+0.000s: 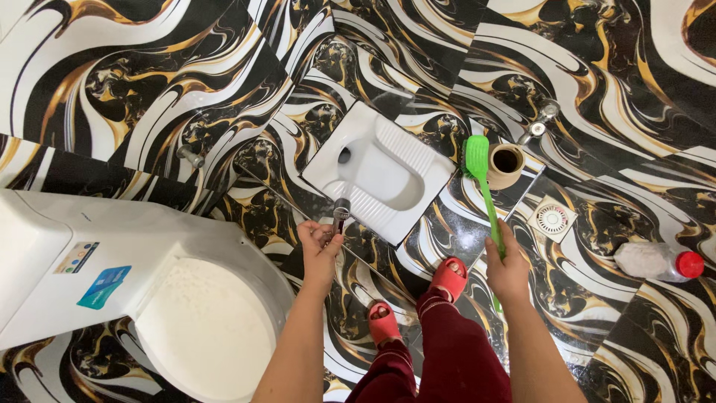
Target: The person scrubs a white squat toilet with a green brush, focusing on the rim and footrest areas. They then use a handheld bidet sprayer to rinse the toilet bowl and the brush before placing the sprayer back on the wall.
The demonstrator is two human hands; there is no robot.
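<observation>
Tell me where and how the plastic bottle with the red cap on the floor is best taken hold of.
Probably round the middle of its clear body, coming down from above. The bottle lies on its side on the tiled floor, red cap pointing right, so the rounded body faces up and is free all round. Both hands are occupied: the right hand grips the green brush, the left hand the sprayer.

Marbled tile floor (597, 60) bears a brown cup (506, 166) and plastic bottle (656, 261).
</observation>
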